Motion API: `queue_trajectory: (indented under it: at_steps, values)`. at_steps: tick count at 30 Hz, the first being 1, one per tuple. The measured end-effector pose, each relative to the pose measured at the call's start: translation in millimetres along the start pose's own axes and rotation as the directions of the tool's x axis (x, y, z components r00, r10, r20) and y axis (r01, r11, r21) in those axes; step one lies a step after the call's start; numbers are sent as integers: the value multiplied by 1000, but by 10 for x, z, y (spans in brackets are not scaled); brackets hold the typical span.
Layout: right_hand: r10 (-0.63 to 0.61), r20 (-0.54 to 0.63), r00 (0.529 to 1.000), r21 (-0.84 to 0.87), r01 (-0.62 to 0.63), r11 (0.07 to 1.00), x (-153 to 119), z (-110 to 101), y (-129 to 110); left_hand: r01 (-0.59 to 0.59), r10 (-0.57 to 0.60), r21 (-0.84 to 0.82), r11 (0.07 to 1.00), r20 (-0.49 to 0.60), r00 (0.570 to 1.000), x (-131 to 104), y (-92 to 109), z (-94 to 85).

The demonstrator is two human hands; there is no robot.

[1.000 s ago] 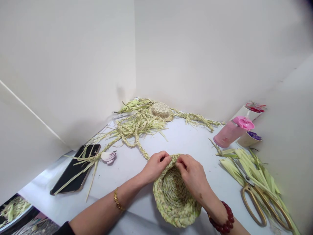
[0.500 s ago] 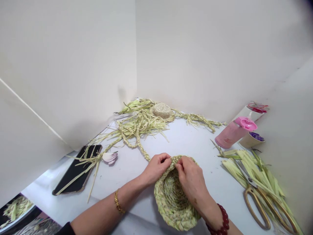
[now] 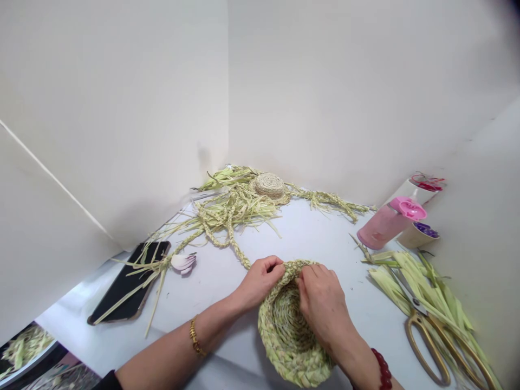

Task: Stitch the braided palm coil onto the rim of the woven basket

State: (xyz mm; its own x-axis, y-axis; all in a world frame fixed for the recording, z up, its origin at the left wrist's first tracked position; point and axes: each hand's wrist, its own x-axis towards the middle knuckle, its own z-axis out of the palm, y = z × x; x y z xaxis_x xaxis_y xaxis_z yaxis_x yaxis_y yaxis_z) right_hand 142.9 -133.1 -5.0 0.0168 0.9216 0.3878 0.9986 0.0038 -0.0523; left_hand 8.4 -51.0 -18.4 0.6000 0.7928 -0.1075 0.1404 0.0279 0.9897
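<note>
A round basket of coiled, braided pale-green husk is tilted with its opening towards me. My left hand pinches its upper left rim between thumb and fingers. Farther right on the same rim, my right hand is closed, its fingertips on the braid and partly hidden inside the opening. Whether a needle or thread is in its fingers cannot be seen. From the rim by my left hand, a long braid runs back to a heap of husk strips.
A small woven hat rests on the heap. At left lie a phone under loose strands and a purplish-white bulb piece. At right stand a pink bottle and a cup, with scissors on corn husks.
My right hand has shifted slightly right along the rim, and its wrist has moved right and down. The basket has moved a little right. My left hand keeps its pinch.
</note>
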Motion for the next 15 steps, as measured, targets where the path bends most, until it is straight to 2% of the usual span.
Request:
queue_trajectory:
  at_steps: [7, 15]
  values:
    - [33, -50, 998, 72, -29, 997, 8, 26, -53, -16, 16, 1, 1000, 7, 1000, -9, -28, 10]
    - [91, -42, 995, 87, -88, 992, 45, 102, -67, -45, 45, -4, 999, -3, 999, 3, -92, 17]
